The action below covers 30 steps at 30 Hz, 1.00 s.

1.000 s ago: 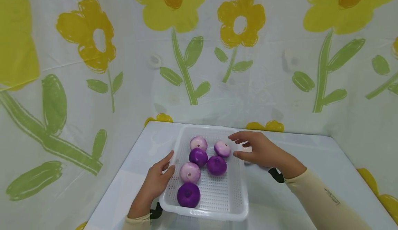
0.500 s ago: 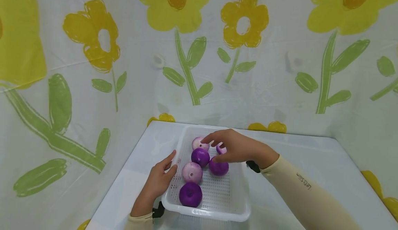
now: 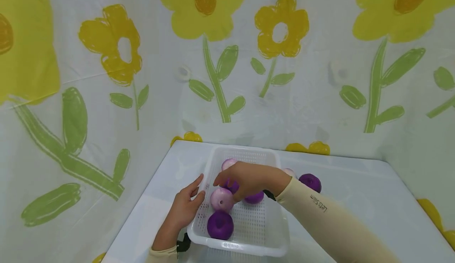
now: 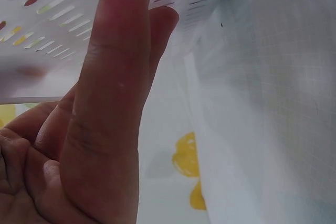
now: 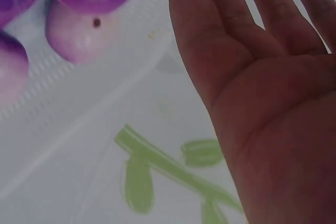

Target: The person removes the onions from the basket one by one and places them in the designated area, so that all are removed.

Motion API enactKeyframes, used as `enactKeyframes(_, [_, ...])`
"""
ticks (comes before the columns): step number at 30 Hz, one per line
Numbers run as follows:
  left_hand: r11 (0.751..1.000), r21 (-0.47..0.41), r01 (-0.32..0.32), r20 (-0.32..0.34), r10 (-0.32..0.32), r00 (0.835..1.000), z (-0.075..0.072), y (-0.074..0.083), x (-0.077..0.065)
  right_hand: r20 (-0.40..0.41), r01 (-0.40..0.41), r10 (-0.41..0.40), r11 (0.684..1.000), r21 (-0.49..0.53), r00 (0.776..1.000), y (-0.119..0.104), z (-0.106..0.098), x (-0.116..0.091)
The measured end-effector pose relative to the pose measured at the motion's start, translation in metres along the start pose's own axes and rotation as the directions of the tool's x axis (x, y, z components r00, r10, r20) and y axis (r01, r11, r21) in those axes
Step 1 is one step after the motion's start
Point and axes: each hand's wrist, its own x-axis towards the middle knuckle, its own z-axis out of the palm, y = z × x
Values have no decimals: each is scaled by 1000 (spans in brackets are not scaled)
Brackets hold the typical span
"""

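Note:
A white perforated basket (image 3: pixel 263 250) holds several onions, some deep purple and some pale pink. My right hand (image 3: pixel 249 178) arches over them, its fingertips and thumb coming down at either side of a pale onion (image 3: pixel 221 201). A purple onion (image 3: pixel 232 185) shows partly beneath that hand, and another purple onion (image 3: pixel 254 198) lies under its wrist. Nearest the front sits a dark purple onion (image 3: pixel 220 226). In the right wrist view, the fingers (image 5: pixel 236 14) look extended. My left hand (image 3: pixel 186 203) rests at the basket's left wall, thumb and fingers straight.
On the white table (image 3: pixel 341 215), right of the basket, lie a purple onion (image 3: pixel 311 182) and a pale onion (image 3: pixel 289 172), partly behind the right forearm. A flower-printed curtain (image 3: pixel 313 81) stands behind and around the table.
My right hand has moved left from the basket's right rim to over the onions, covering some of them. A purple onion outside the basket has come into view. The left hand stays at the wall.

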Motion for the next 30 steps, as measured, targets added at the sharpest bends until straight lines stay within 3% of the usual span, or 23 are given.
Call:
enactKeyframes(9, [1000,-4,-6,-3,6,1000,1,0,-1,106,-120,115,992,44,988,-2,38,14])
enactKeyframes(19, [999,33,6,5,-6,1000,2,1,-2,142,-96,96,995,-8,985,-1,51,21])
enactKeyframes(30, [997,67,-32,-6,32,999,2,-4,1,201,-33,49,996,-85,978,-6,57,23])
